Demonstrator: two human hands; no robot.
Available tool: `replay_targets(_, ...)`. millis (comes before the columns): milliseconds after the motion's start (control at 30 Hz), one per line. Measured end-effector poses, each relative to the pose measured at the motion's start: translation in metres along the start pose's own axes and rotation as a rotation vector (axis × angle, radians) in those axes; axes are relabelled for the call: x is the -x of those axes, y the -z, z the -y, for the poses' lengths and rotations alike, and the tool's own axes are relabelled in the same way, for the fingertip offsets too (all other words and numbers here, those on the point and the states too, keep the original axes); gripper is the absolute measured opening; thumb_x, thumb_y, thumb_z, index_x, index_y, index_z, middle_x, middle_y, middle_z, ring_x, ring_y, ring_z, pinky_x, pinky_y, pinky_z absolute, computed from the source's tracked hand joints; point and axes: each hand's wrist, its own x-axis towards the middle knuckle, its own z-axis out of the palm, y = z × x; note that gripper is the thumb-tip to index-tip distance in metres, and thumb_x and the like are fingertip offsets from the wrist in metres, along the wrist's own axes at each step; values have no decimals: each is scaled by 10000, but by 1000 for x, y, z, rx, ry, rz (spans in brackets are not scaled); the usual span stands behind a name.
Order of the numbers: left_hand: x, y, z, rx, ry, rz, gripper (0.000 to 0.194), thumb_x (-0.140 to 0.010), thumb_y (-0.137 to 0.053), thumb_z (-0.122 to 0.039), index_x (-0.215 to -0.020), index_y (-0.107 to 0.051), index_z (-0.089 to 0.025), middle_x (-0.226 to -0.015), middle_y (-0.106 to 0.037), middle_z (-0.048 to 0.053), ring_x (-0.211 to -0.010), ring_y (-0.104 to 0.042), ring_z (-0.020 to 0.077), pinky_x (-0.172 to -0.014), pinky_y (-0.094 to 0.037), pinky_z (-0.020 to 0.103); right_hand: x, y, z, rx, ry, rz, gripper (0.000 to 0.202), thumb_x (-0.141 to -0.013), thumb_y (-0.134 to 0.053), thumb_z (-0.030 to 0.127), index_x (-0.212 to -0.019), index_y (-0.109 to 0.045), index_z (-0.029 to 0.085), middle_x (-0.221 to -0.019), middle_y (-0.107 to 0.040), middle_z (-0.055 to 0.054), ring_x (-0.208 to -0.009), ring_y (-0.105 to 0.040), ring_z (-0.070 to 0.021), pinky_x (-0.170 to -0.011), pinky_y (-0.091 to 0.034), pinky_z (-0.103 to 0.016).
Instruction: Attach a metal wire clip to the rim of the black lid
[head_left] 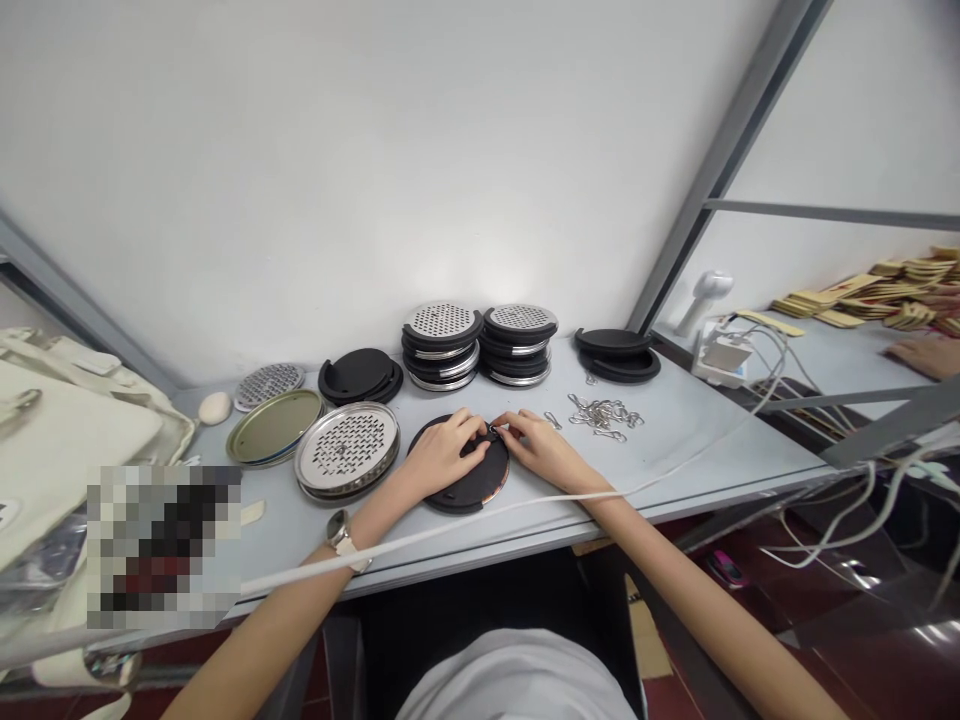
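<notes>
A black round disc (469,487) with a shiny strip along its right edge lies flat near the table's front. My left hand (450,455) rests over its upper left part, thumb and forefinger closed at the disc's upper right edge. From the right, my right hand (538,445) meets it there, fingertips pinched around a small dark and metallic piece (492,431). The fingers cover most of that piece, so its kind is hard to make out. Just right of my right hand lie a single wire snap hook (553,420) and a loose pile of snap hooks (604,414).
Stacks of black discs with perforated metal plates (444,320) stand by the wall. More perforated plates (347,447), a gold lid (274,425) and black covers (615,345) lie around. A white cable (525,500) crosses in front. Another person's hand (926,353) shows far right.
</notes>
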Motion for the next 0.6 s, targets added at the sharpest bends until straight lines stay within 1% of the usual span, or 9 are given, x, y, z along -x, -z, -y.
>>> replay_targets(133,0,0,0,3,3,2,102,-886,-466,-278,-951,-516,-217,-948,-534,6,-770,-577,142,-716,-446,271,0,0,2,-23,-14,-6,191,-909,-426,199,-1041,-561,170,-839,-548,-36,-726,-543,-129,-733,-412,-240)
replay_targets(300,-1,-2,0,-7,-3,-6,105,-883,-469,-282,-949,-520,-218,-937,-537,6,-770,-577,145,-710,-444,273,-1,-2,3,-63,4,-4,91,-903,-401,172,-888,-491,178,-802,-554,-26,-727,-523,-135,-685,-403,-228)
replay_targets(433,-1,-2,0,-9,0,-6,111,-884,-471,-290,-955,-521,-222,-927,-537,4,-771,-578,146,-717,-445,274,-1,-3,2,-2,11,-5,118,-921,-372,185,-834,-452,193,-749,-535,-13,-679,-501,-136,-658,-383,-231)
replay_targets(600,0,-1,0,-16,1,-2,110,-885,-471,-293,-957,-518,-224,-929,-534,1,-769,-578,145,-714,-443,273,-1,-6,-2,88,-2,17,164,-940,-355,208,-803,-443,195,-698,-509,-5,-636,-494,-136,-636,-365,-232)
